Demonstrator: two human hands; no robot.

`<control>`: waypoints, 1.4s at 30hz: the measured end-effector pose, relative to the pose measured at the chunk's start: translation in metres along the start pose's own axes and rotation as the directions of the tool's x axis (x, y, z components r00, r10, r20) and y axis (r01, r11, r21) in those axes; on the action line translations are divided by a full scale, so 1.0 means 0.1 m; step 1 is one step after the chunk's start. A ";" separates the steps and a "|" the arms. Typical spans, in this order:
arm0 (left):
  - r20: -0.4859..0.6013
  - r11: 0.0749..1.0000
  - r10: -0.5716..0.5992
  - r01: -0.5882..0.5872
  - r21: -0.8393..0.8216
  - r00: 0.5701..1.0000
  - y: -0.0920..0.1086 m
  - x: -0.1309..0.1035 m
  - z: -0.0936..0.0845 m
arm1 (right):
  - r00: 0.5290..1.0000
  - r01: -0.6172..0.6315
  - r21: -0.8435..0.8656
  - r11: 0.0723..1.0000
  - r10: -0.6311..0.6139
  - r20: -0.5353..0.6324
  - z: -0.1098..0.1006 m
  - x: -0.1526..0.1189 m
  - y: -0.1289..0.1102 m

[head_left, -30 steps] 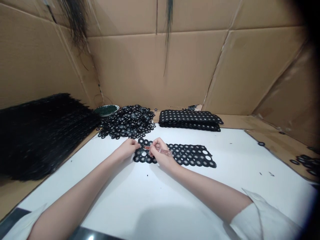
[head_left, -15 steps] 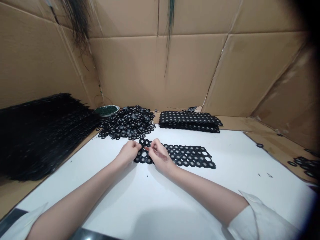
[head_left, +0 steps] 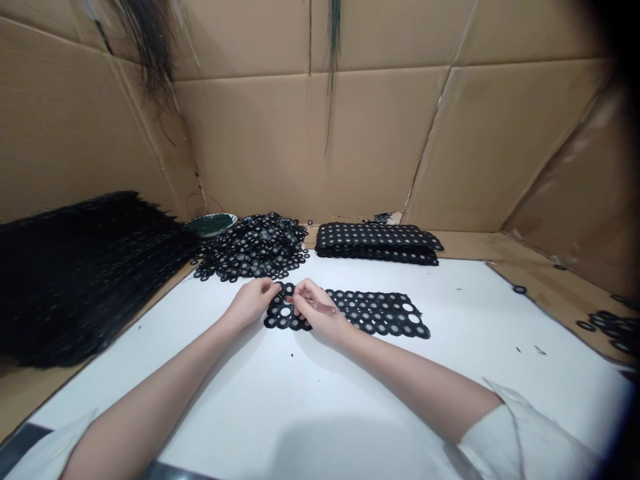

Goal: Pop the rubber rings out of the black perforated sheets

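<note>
A flat panel of joined black rings (head_left: 383, 313) lies on the white work surface, with several rows of round holes. My left hand (head_left: 250, 301) is closed in a pinch at the panel's upper left corner, its fingertips against the edge rings. Over the panel's left part, my right hand (head_left: 320, 317) grips a slim reddish, see-through pen-like tool (head_left: 325, 309). Its tip points left at the rings beside my left fingertips. My right fingers cover some of the rings, and the exact contact at the tip is too small to make out.
Behind my hands is a heap of loose black rings (head_left: 260, 243), beside a dish of dark green bits (head_left: 213, 224). Finished-looking ring panels (head_left: 377, 241) are stacked at the back. Black strands (head_left: 75, 280) lie left; more rings (head_left: 613, 328) lie right. Cardboard walls (head_left: 380, 140) enclose the table.
Both hands stay at the panel's left end with small finger movements. The ring at the upper left corner sits slightly lower, and the whole view has shifted a little.
</note>
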State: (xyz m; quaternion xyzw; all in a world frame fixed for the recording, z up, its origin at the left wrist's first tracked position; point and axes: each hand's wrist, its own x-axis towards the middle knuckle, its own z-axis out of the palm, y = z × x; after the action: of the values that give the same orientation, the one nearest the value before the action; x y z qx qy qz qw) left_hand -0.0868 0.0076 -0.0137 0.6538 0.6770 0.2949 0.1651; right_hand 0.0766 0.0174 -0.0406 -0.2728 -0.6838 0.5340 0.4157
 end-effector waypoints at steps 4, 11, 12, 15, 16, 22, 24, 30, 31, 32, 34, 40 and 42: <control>-0.052 0.993 0.003 -0.009 -0.120 0.999 -0.04 0.03 0.04 | 0.997 -0.036 0.078 0.996 0.041 -0.071 0.01 0.02 0.01; -0.073 0.955 -0.095 0.071 -0.287 0.993 -0.10 0.07 0.13 | 0.977 -0.095 0.139 0.986 0.119 -0.178 0.03 0.04 0.01; -0.069 0.948 -0.104 0.078 -0.309 0.992 -0.10 0.07 0.13 | 0.975 -0.101 0.142 0.985 0.127 -0.182 0.03 0.04 0.00; -0.048 0.923 -0.133 0.105 -0.371 0.990 -0.06 0.04 0.12 | 0.975 -0.105 0.151 0.983 0.132 -0.177 0.03 0.03 -0.04; -0.038 0.913 -0.144 0.118 -0.391 0.989 -0.04 0.03 0.11 | 0.976 -0.104 0.152 0.983 0.130 -0.172 0.03 0.03 -0.04; -0.020 0.872 -0.178 0.149 -0.467 0.984 0.01 0.00 0.11 | 0.973 -0.113 0.164 0.980 0.142 -0.180 0.03 0.05 -0.03; -0.021 0.863 -0.186 0.153 -0.482 0.982 0.01 0.00 0.12 | 0.972 -0.111 0.177 0.978 0.145 -0.187 0.03 0.06 -0.02; 0.005 0.830 -0.212 0.183 -0.528 0.977 0.03 -0.01 0.12 | 0.973 -0.093 0.184 0.978 0.128 -0.192 0.02 0.05 -0.02; 0.017 0.826 -0.215 0.191 -0.530 0.976 0.04 -0.02 0.12 | 0.974 -0.095 0.181 0.979 0.129 -0.184 0.02 0.05 -0.02; 0.029 0.825 -0.219 0.201 -0.529 0.975 0.04 -0.02 0.11 | 0.977 -0.097 0.176 0.980 0.128 -0.173 0.02 0.05 -0.01; 0.046 0.824 -0.234 0.223 -0.521 0.971 0.05 -0.03 0.10 | 0.981 -0.090 0.154 0.984 0.114 -0.158 0.03 0.04 0.02; 0.026 0.812 -0.320 0.288 -0.508 0.947 0.12 -0.10 0.08 | 0.990 0.042 -0.077 0.996 -0.052 -0.134 0.05 -0.01 0.00; 0.015 0.809 -0.329 0.290 -0.511 0.944 0.17 -0.14 0.06 | 0.989 0.068 -0.157 0.985 -0.088 -0.121 0.05 -0.02 -0.04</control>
State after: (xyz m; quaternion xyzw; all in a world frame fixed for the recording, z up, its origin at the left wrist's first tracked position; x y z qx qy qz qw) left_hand -0.0688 -0.0057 -0.0099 0.4567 0.6789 0.4552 0.3512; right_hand 0.0740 0.0120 -0.0382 -0.3105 -0.7048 0.4449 0.4571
